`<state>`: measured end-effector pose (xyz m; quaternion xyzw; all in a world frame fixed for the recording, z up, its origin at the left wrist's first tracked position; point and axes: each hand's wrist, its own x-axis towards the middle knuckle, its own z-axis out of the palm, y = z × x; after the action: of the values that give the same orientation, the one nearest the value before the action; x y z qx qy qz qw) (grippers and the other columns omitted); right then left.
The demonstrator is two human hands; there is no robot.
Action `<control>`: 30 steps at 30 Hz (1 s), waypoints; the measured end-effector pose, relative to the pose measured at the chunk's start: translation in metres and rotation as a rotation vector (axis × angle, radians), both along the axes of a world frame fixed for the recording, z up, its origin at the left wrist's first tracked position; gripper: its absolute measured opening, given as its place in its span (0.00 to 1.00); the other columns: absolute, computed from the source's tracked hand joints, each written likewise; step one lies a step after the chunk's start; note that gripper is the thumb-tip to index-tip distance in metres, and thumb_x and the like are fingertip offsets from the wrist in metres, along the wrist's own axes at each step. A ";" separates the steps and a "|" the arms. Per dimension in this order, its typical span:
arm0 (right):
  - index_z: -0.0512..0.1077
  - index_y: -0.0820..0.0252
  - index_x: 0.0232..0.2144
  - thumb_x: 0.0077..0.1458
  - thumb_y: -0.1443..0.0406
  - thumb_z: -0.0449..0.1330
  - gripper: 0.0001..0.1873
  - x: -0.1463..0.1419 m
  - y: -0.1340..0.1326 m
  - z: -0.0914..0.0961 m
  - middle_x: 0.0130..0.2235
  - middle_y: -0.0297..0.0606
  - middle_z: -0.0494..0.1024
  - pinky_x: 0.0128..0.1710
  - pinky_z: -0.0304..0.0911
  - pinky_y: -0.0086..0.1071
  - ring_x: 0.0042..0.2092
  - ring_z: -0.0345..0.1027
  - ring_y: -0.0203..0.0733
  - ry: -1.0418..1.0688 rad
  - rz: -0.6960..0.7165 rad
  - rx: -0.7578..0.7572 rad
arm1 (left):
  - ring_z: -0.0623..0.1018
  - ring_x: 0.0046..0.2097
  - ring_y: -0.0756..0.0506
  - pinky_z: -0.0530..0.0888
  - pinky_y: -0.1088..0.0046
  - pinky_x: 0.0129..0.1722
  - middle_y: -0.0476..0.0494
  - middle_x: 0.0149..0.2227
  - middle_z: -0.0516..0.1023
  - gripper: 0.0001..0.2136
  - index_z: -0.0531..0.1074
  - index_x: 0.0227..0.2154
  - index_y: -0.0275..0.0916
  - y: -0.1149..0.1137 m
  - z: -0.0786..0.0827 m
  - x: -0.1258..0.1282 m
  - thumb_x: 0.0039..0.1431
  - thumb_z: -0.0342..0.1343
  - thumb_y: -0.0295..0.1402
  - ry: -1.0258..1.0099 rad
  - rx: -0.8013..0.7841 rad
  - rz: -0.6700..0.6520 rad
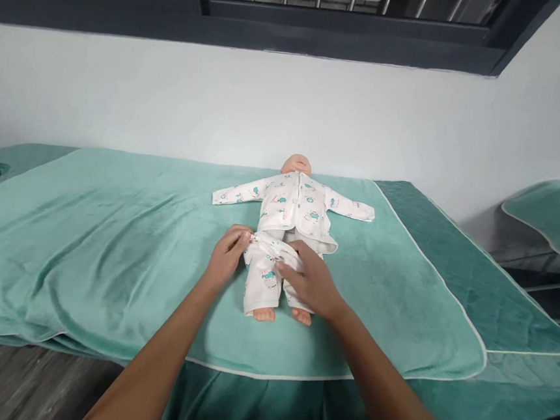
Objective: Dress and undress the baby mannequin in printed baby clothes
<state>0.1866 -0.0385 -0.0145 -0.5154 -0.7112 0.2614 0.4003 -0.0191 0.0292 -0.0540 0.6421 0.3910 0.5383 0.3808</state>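
A baby doll (296,164) lies on its back with its head toward the wall and its feet toward me. It wears a white printed long-sleeved top (280,202), arms spread to both sides. White printed pants (262,285) cover its legs, with both bare feet showing below the cuffs. At the pants' waist on the left, my left hand (227,254) pinches the fabric edge. My right hand (311,277) grips the bunched front of the waistband, thumb and fingers closed on the cloth. The pants' waist sits below the top's hem, and white shows between them.
A light green blanket (124,249) with pale piping lies under the doll, over a darker green cover (451,271). Behind stands a white wall (220,107) below a dark-framed barred window (325,31). Another green-covered surface (554,214) is at the right.
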 end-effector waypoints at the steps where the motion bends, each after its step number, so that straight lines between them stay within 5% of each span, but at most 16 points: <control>1: 0.69 0.55 0.41 0.63 0.56 0.56 0.11 0.003 0.001 0.003 0.40 0.35 0.76 0.43 0.62 0.36 0.42 0.69 0.42 0.121 0.011 -0.009 | 0.73 0.42 0.45 0.68 0.68 0.45 0.43 0.38 0.74 0.18 0.71 0.27 0.39 -0.002 0.000 0.000 0.66 0.51 0.45 -0.021 0.001 -0.015; 5: 0.68 0.55 0.40 0.65 0.56 0.52 0.11 0.017 0.015 0.009 0.39 0.37 0.75 0.41 0.64 0.36 0.40 0.68 0.41 0.326 -0.185 0.084 | 0.68 0.31 0.48 0.65 0.69 0.34 0.48 0.26 0.67 0.21 0.65 0.19 0.39 -0.002 0.007 0.006 0.66 0.50 0.45 -0.072 -0.109 0.027; 7: 0.67 0.55 0.41 0.61 0.60 0.57 0.07 0.024 0.025 0.009 0.42 0.39 0.74 0.42 0.64 0.38 0.42 0.68 0.44 0.131 -0.293 0.198 | 0.66 0.29 0.49 0.64 0.70 0.32 0.50 0.24 0.66 0.19 0.63 0.19 0.39 0.004 0.017 0.012 0.63 0.55 0.44 0.030 -0.148 0.065; 10: 0.67 0.57 0.41 0.58 0.64 0.59 0.08 0.030 0.040 0.008 0.45 0.44 0.72 0.44 0.62 0.40 0.47 0.66 0.50 -0.316 -0.339 0.277 | 0.72 0.39 0.45 0.68 0.69 0.40 0.48 0.35 0.73 0.07 0.71 0.33 0.41 0.020 0.038 0.025 0.56 0.62 0.36 0.334 -0.015 0.045; 13: 0.67 0.57 0.38 0.62 0.63 0.57 0.05 0.025 0.052 0.010 0.43 0.45 0.73 0.39 0.60 0.38 0.45 0.66 0.51 -0.623 -0.346 0.238 | 0.70 0.52 0.39 0.69 0.62 0.50 0.41 0.49 0.72 0.19 0.71 0.48 0.42 0.033 0.055 0.043 0.53 0.66 0.34 0.741 0.209 0.008; 18: 0.64 0.56 0.34 0.66 0.65 0.49 0.08 0.016 0.065 0.019 0.37 0.42 0.75 0.35 0.56 0.35 0.40 0.69 0.47 -0.668 -0.305 0.203 | 0.69 0.53 0.35 0.69 0.61 0.47 0.36 0.51 0.71 0.16 0.69 0.47 0.40 0.039 0.068 0.069 0.56 0.61 0.31 1.149 0.369 0.087; 21: 0.62 0.55 0.32 0.64 0.58 0.52 0.10 0.030 0.072 0.023 0.28 0.33 0.72 0.31 0.58 0.32 0.31 0.70 0.41 -0.242 -0.333 0.098 | 0.72 0.48 0.39 0.69 0.64 0.43 0.38 0.43 0.74 0.03 0.69 0.38 0.40 0.045 0.067 0.068 0.64 0.52 0.32 0.990 0.327 0.154; 25: 0.65 0.55 0.37 0.54 0.49 0.58 0.18 0.080 0.076 0.019 0.25 0.28 0.70 0.28 0.61 0.31 0.24 0.66 0.37 0.323 -0.516 0.036 | 0.71 0.34 0.46 0.69 0.69 0.35 0.48 0.29 0.70 0.10 0.64 0.28 0.41 0.061 0.051 0.040 0.64 0.50 0.38 0.269 -0.017 0.362; 28: 0.67 0.57 0.42 0.52 0.51 0.56 0.20 0.126 0.070 0.005 0.24 0.27 0.69 0.27 0.61 0.32 0.24 0.63 0.36 0.328 -0.701 0.027 | 0.72 0.31 0.49 0.71 0.72 0.31 0.49 0.30 0.71 0.09 0.64 0.29 0.40 0.069 0.030 0.009 0.60 0.53 0.40 -0.269 -0.348 0.402; 30: 0.69 0.59 0.43 0.49 0.53 0.57 0.21 0.151 0.061 -0.007 0.22 0.27 0.68 0.26 0.58 0.33 0.22 0.60 0.37 0.273 -0.767 -0.006 | 0.71 0.27 0.50 0.73 0.70 0.30 0.49 0.28 0.71 0.08 0.64 0.30 0.39 0.069 0.017 -0.009 0.59 0.53 0.38 -0.354 -0.440 0.408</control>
<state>0.3376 0.0229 -0.0215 -0.7051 -0.4069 0.1613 0.5578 -0.0286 0.0979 -0.0372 0.3498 0.5458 0.6092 0.4567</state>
